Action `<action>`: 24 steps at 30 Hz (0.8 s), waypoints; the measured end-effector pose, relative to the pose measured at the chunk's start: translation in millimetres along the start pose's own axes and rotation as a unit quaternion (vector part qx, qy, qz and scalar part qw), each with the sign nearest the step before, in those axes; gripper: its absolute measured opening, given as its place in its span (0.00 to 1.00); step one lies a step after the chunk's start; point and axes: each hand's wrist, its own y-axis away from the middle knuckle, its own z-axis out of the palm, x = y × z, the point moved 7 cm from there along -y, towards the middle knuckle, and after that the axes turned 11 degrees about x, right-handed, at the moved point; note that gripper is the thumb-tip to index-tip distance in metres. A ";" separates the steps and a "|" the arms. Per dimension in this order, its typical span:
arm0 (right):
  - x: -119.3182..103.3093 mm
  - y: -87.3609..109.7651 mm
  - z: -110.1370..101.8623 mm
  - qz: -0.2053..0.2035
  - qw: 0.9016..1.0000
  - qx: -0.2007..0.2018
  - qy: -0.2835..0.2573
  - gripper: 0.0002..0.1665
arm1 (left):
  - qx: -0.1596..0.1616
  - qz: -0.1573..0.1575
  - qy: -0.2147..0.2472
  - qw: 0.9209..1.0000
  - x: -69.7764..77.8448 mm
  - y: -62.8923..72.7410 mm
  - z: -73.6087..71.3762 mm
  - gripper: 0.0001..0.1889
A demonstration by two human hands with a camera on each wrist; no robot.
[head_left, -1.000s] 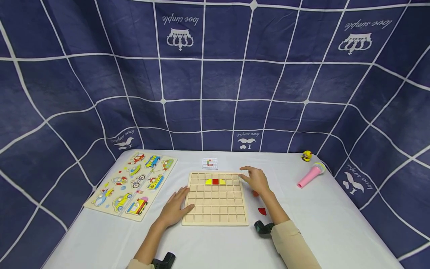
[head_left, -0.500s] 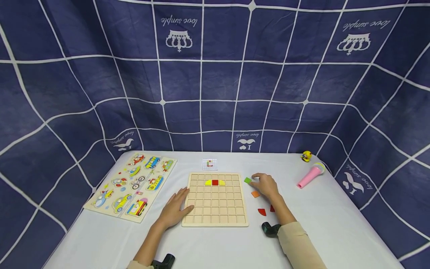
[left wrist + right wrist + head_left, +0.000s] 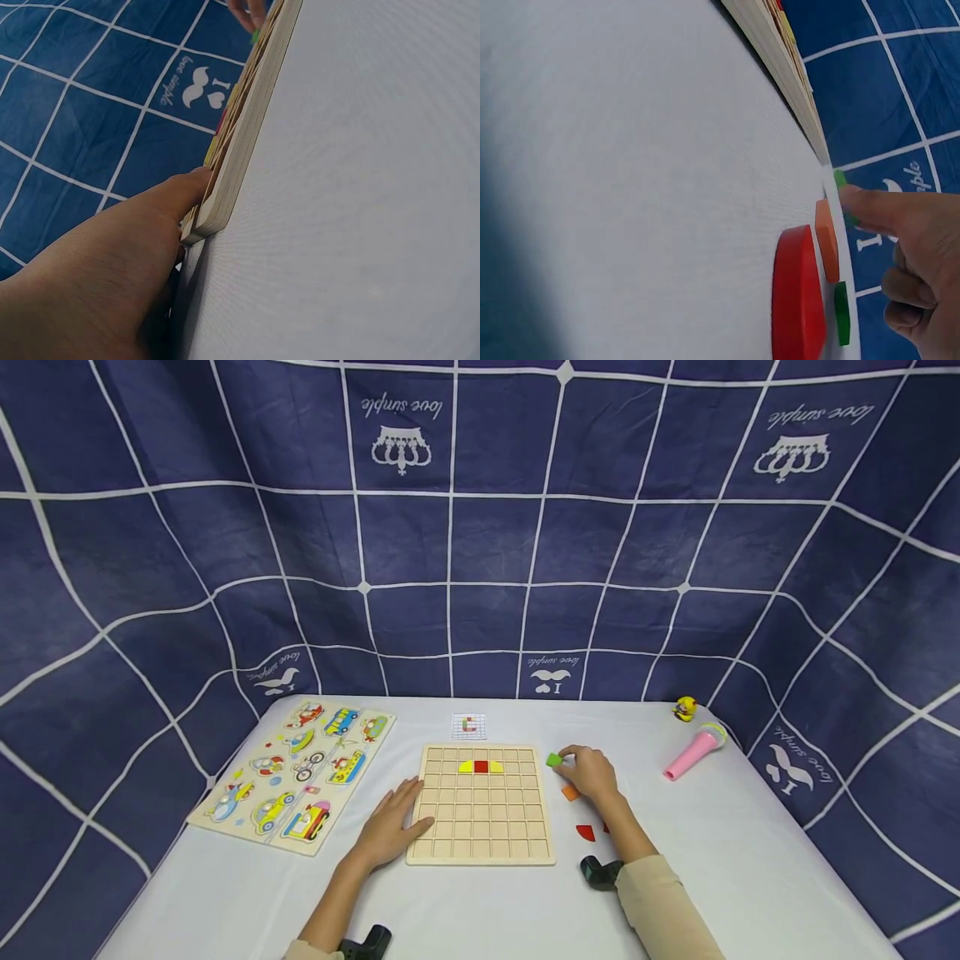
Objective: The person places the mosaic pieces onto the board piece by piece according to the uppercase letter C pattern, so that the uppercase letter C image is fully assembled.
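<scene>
My right hand (image 3: 591, 774) pinches a small green square block (image 3: 554, 760) just right of the board's upper right side. In the right wrist view the thumb (image 3: 874, 208) presses on that green block (image 3: 840, 178); the other side of the grip is hidden. My left hand (image 3: 388, 827) rests along the left edge of a wooden grid board (image 3: 480, 814), fingers extended, thumb over the rim. A red square (image 3: 481, 767) sits in the board's second row between two yellow quarter-round pieces (image 3: 466, 767).
Beside the board's right edge lie an orange block (image 3: 571, 793) and a red quarter-round piece (image 3: 585, 832). A pattern card (image 3: 468, 726) lies behind the board. At left is a vehicle puzzle (image 3: 292, 772); at right, a pink toy microphone (image 3: 696, 751) and a yellow figurine (image 3: 684, 708).
My right hand has moved from the board's upper right corner rightward and toward me, and now pinches the green block. The left hand keeps its place on the board.
</scene>
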 end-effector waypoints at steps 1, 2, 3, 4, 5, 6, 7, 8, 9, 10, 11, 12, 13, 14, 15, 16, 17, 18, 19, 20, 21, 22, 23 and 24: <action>-2.4 0.4 -2.1 -0.004 1.000 0.003 -0.003 0.16 | -0.001 0.000 -0.002 1.000 -0.2 -0.1 0.4 0.38; -5.1 0.8 -4.1 -0.006 1.000 0.004 -0.009 0.16 | -0.002 0.000 -0.003 1.000 -0.4 0.0 0.6 0.38; -9.1 1.4 -6.4 -0.012 1.000 0.006 -0.013 0.17 | -0.002 0.001 -0.004 1.000 -0.6 -0.1 0.8 0.38; -13.8 2.0 -8.5 -0.018 1.000 0.007 -0.019 0.17 | -0.002 0.001 -0.003 1.000 -0.8 0.0 0.8 0.38; -19.0 2.3 -10.3 -0.025 0.999 0.010 -0.023 0.17 | -0.002 0.002 -0.004 1.000 -0.7 0.0 0.8 0.38; -24.6 3.0 -11.8 -0.033 0.999 0.011 -0.027 0.18 | -0.001 0.003 -0.002 1.000 -0.6 -0.1 0.6 0.38; -30.3 4.0 -13.0 -0.039 0.999 0.011 -0.032 0.17 | 0.000 0.005 -0.002 1.000 -0.4 -0.2 0.5 0.38; -36.2 5.0 -13.9 -0.045 0.998 0.012 -0.036 0.17 | 0.001 0.006 0.000 1.000 -0.1 -0.2 0.3 0.38; -42.5 6.5 -14.7 -0.050 0.998 0.012 -0.044 0.17 | 0.001 0.008 0.001 1.000 0.1 -0.5 0.2 0.38; -48.6 8.1 -15.0 -0.054 0.997 0.011 -0.048 0.17 | 0.001 0.009 0.002 1.000 0.2 -0.6 -0.1 0.38; -54.8 9.1 -14.6 -0.061 0.997 0.013 -0.054 0.17 | 0.002 0.010 0.002 1.000 0.4 -0.8 -0.2 0.38; -60.6 10.5 -13.8 -0.067 0.996 0.013 -0.059 0.17 | 0.002 0.010 0.002 1.000 0.5 -0.9 -0.4 0.38; -66.3 11.7 -12.6 -0.074 0.995 0.013 -0.064 0.17 | 0.002 0.010 0.001 1.000 0.5 -1.0 -0.5 0.38; -72.2 13.2 -11.4 -0.082 0.994 0.015 -0.070 0.17 | 0.002 0.009 0.001 1.000 0.5 -1.1 -0.6 0.38; -77.4 14.7 -9.3 -0.089 0.993 0.015 -0.076 0.17 | 0.002 0.008 0.001 1.000 0.5 -1.1 -0.6 0.38; -82.0 16.1 -6.7 -0.096 0.992 0.016 -0.078 0.18 | 0.002 0.008 0.001 1.000 0.6 -1.2 -0.7 0.38; -87.1 17.4 -4.1 -0.104 0.991 0.016 -0.084 0.18 | 0.002 0.008 0.001 1.000 0.8 -1.1 -0.9 0.38; -91.5 19.1 -1.1 -0.108 0.990 0.012 -0.086 0.18 | 0.003 0.008 0.001 1.000 0.8 -1.0 -1.1 0.38; -96.2 20.8 1.6 -0.112 0.990 0.009 -0.090 0.18 | 0.002 0.008 0.001 1.000 1.0 -0.9 -1.1 0.38; -100.7 22.5 4.6 -0.114 0.989 0.004 -0.094 0.18 | 0.002 0.008 0.001 1.000 1.2 -0.8 -1.2 0.38; -104.8 23.9 7.7 -0.116 0.989 -0.002 -0.097 0.18 | 0.002 0.009 0.002 1.000 1.3 -0.7 -1.2 0.38; -108.9 25.1 10.8 -0.117 0.988 -0.006 -0.100 0.17 | 0.003 0.009 0.002 1.000 1.5 -0.6 -1.2 0.38; -112.8 25.9 13.7 -0.119 0.988 -0.009 -0.102 0.17 | 0.003 0.010 0.001 1.000 1.6 -0.5 -1.2 0.38; -116.3 26.4 16.6 -0.120 0.987 -0.011 -0.102 0.17 | 0.003 0.011 0.002 1.000 1.8 -0.5 -1.1 0.37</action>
